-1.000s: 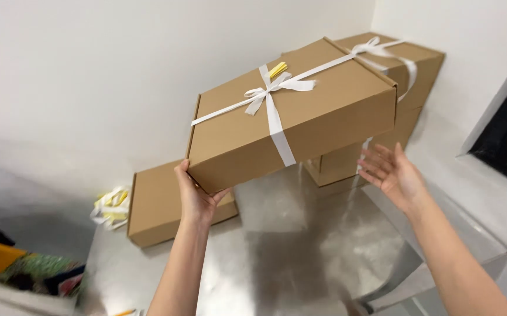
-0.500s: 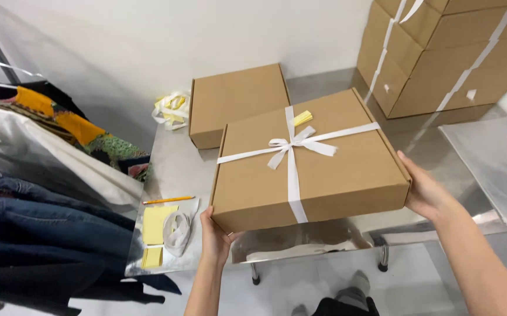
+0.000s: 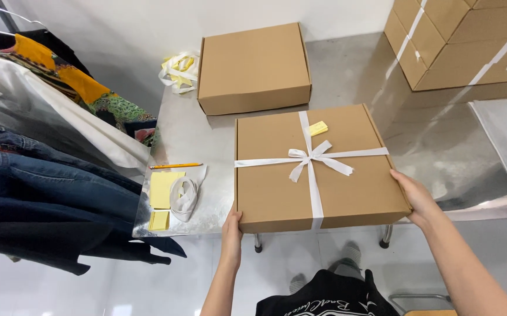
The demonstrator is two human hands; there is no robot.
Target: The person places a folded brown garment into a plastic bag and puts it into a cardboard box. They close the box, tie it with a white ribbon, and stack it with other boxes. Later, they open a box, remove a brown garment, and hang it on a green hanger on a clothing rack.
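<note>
Ribboned box is lying flat and shut, long side running nine-to-three, while your left hand and right hand are gripping its near corners, fingers curled.

Bright, even indoor light, soft glare on the steel table, sharp focus, slight wide-angle edge stretch.

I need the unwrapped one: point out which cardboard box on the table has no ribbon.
The plain cardboard box at the table's far side, beside the ribbon bundle. The box between both hands and the stacked boxes wear white ribbon.
</note>
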